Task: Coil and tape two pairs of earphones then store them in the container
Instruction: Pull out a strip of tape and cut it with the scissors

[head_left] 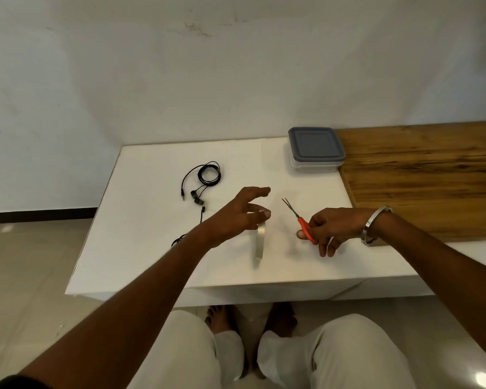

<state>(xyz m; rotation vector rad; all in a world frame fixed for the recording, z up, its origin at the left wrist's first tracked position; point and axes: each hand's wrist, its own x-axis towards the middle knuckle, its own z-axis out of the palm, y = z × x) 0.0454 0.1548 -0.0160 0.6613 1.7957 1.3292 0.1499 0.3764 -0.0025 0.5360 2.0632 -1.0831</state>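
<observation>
White bench (pixel 141 248) is sitting against a pale wall, wood panel (pixel 421 175) alongside. Left hand (pixel 236 217) is hovering, fingers spread, tape strip (pixel 260 242) dangling from them. Right hand (pixel 331 228) is gripping red scissors (pixel 303 223). Earphones (pixel 205 178) are lying coiled left of the lidded container (pixel 316 150).

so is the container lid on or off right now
On. The grey lid sits flat over the clear container at the table's far edge, its rim covering the top all round. Neither hand touches it.
</observation>
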